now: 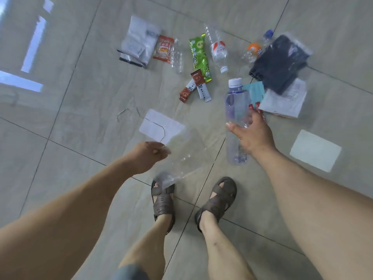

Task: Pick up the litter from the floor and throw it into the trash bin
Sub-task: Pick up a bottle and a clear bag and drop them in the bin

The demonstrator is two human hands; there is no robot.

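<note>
Litter lies scattered over the tiled floor (80,110) ahead of two feet in brown sandals (163,201). The right hand (252,136) has its fingers clamped round a pale purple bottle (236,110) with a white cap, held neck away from the body. The left hand (148,156) pinches the end of a clear plastic bottle (181,156), fingers closed on it; that bottle is blurred and see-through, so its outline is hard to trace, and its far end hangs over the left sandal. Beyond the hands lie a white paper (161,126), two brown-and-white sachets (193,87), a green wrapper (198,57), a red packet (163,49), a grey bag (139,43), more clear bottles (218,49), and a dark bag (280,61) overlapping white sheets (286,100). A pale rectangular sheet (314,150) lies apart to the right. No bin is in view.
</note>
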